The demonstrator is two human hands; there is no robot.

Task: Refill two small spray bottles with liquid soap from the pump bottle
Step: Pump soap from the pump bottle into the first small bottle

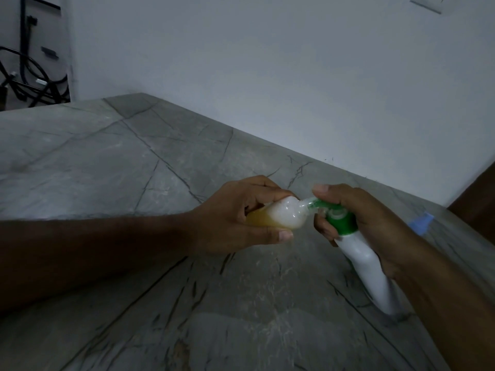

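My left hand (235, 218) grips a small clear spray bottle (278, 216), tilted on its side, holding yellowish liquid with white foam near its neck. My right hand (375, 223) is wrapped around the white pump bottle (364, 263) with its green pump head (340, 218); the bottle leans left with its base on the grey stone counter (134, 162). The green nozzle touches the mouth of the small bottle. A finger lies on top of the pump head. A pale blue piece (420, 222), perhaps a spray cap, shows behind my right hand.
A white wall runs along the counter's far edge. Black cables and a metal frame (29, 76) stand beyond the counter's left corner. A dark brown object (476, 199) sits at the right edge.
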